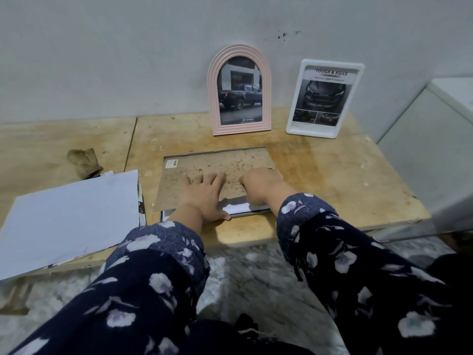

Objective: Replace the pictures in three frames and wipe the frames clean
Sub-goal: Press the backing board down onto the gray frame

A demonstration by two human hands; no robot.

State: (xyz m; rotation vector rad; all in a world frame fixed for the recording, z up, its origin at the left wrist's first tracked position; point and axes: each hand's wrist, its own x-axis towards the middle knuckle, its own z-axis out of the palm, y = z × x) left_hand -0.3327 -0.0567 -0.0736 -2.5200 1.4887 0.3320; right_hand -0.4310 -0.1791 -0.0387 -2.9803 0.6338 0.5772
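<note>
Pressing the backing board (217,170) into the face-down frame (245,212) at the table's (332,175) near edge. Left hand (204,193) fingers spread flat, right hand (258,184) curled, can't tell if pinching. Board looks crooked w/ paper (236,208) peeking out, pushing harder prob creases it.

Left hand (204,196) flat, fingers spread; right hand (258,185) curled, knuckles up.

"toyota" with its logo stands at the bottom of the truck picture (240,93) in the pink frame (239,89). "tough & agile" heads the poster (323,94) in the white frame (324,98). the sticker (171,163) on the backing board (217,175) is too small to read.
</note>
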